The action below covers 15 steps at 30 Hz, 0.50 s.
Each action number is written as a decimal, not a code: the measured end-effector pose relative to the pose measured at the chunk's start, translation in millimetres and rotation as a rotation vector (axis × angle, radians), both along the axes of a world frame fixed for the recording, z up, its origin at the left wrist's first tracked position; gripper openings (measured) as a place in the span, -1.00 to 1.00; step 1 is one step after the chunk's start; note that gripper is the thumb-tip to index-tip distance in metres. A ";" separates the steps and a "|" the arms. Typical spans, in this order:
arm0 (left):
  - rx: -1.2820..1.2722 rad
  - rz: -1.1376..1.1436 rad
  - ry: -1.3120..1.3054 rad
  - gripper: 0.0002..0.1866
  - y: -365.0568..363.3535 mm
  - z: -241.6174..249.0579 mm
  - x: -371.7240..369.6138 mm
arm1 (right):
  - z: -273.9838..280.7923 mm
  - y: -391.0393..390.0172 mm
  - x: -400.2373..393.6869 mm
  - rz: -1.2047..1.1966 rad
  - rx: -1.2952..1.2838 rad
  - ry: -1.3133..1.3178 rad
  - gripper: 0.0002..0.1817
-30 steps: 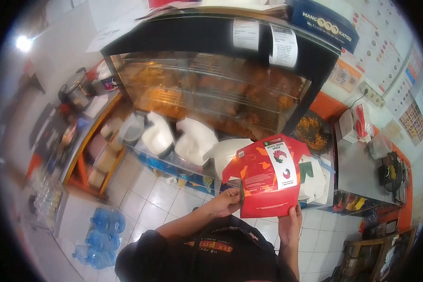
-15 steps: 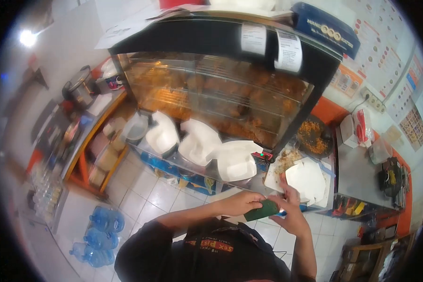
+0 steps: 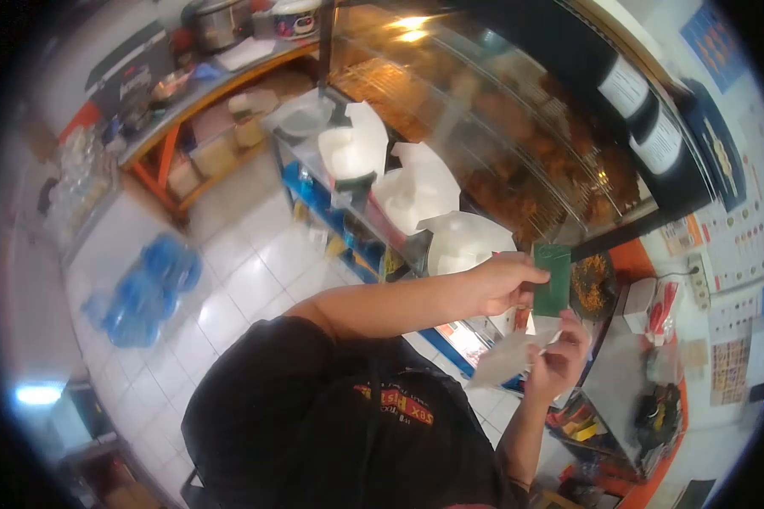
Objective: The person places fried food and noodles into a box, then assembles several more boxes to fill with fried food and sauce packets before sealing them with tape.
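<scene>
My left hand (image 3: 502,282) pinches a flat green rectangular piece (image 3: 553,290) by its left edge, thumb on top. Below it, my right hand (image 3: 560,363) has its fingers closed on a white paper piece (image 3: 502,363), which is blurred. Just beyond my left hand stands an open white paper food box (image 3: 467,244). Two more open white boxes, one in the middle (image 3: 416,191) and one farther left (image 3: 352,151), are lined up along the ledge. A clear plastic tub (image 3: 304,117) sits at the far end of that row.
Behind the boxes rises a glass food warmer (image 3: 492,110) with browned food inside. A dark pan (image 3: 590,284) holds orange-brown bits at the right. Blue water bottles (image 3: 148,288) lie on the tiled floor (image 3: 246,288). An orange-framed shelf (image 3: 165,165) stands at left.
My view has turned and tilted. The green piece, formerly between both hands, is now raised in my left hand. My right hand has moved off it and now grips white paper.
</scene>
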State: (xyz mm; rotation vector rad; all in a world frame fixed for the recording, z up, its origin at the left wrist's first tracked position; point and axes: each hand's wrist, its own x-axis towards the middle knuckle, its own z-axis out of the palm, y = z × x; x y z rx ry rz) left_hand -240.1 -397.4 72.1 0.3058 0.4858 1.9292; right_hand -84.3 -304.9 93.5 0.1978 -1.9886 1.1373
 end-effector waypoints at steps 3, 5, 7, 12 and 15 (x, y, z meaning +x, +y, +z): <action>-0.069 0.149 0.054 -0.70 -6.5 21.6 23.4 | 8.3 5.5 -11.2 -0.272 -0.064 0.159 -0.76; -0.239 0.265 0.495 -0.79 -8.6 27.6 41.0 | 18.1 6.3 -14.3 -0.307 -0.048 0.080 -0.78; -0.141 0.504 0.535 -0.88 8.4 17.6 45.5 | 23.6 13.3 -15.7 -0.340 -0.032 0.004 -0.79; -0.086 0.433 0.271 -0.85 19.2 11.0 42.6 | 20.3 25.6 -16.1 -0.204 0.299 -0.068 -0.79; -0.060 0.274 0.070 -0.87 20.1 14.5 55.1 | 20.0 13.1 -22.6 -0.359 0.060 -0.080 -0.77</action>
